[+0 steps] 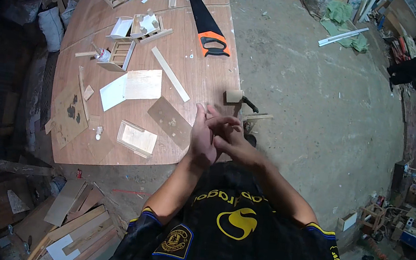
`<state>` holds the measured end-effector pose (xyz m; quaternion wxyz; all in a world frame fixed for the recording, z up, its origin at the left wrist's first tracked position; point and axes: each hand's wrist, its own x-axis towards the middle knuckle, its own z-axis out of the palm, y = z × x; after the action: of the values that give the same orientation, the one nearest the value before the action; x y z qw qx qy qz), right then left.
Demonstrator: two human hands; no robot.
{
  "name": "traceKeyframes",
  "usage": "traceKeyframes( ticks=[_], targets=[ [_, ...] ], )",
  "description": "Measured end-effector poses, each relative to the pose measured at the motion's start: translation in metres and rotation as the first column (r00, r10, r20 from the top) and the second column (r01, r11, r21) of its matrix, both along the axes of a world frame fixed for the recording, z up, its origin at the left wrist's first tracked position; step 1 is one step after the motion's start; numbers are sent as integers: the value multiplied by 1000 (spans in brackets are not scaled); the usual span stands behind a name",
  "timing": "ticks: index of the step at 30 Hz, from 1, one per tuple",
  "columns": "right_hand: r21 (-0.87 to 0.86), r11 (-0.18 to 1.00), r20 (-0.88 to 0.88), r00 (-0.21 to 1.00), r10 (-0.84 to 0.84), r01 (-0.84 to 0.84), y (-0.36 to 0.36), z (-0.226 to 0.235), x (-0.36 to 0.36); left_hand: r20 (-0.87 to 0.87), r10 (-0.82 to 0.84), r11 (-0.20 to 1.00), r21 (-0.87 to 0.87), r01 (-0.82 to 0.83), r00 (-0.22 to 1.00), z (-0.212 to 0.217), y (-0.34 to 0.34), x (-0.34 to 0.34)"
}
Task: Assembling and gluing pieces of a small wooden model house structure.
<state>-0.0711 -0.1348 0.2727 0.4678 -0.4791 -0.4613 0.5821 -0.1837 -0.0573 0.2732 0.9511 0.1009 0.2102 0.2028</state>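
Note:
My left hand (203, 139) and my right hand (234, 140) meet in front of me, over the table's near right corner. Palm faces palm, and the right fingers lie across the left hand. Fingers on both hands look stretched rather than clenched, and no object shows between them. Just left of the hands lies a brown flat board (169, 121). A pale block (233, 96) with a dark rod beside it sits beyond them at the table's right edge. A narrow wooden strip (170, 74) rests slantwise farther up.
On the wooden table (149, 35) lie a handsaw (205, 27) with an orange and black handle, a shallow wooden tray (136, 139), pale panels (143, 84) and a small drawer-like frame (118, 54). Scrap boards (73, 217) are piled at lower left. Concrete floor (322, 103) stretches right.

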Motion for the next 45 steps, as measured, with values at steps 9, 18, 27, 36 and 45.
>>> traceKeyframes(
  ticks=[9, 18, 27, 36, 45],
  targets=[
    [88, 941, 254, 906, -339, 328, -14, -13, -14, -367, 394, 917, 102, -385, 842, -13, -4, 32],
    [-255, 948, -831, 544, -113, -192, -28, 0, -8, -121, 375, 923, -45, -383, 919, 0, -5, 76],
    [-161, 983, -810, 581, -81, -87, -36, -18, -2, -237, 334, 928, -87, -362, 913, 4, -9, 93],
    [-29, 986, -589, 800, 116, -165, -41, -40, 22, 79, 278, 960, 4, -279, 957, 8, -24, 104],
    [258, 958, -119, 979, 163, -128, -46, -41, 34, 447, -216, 929, 369, 41, 868, 16, -50, 103]
  ],
)
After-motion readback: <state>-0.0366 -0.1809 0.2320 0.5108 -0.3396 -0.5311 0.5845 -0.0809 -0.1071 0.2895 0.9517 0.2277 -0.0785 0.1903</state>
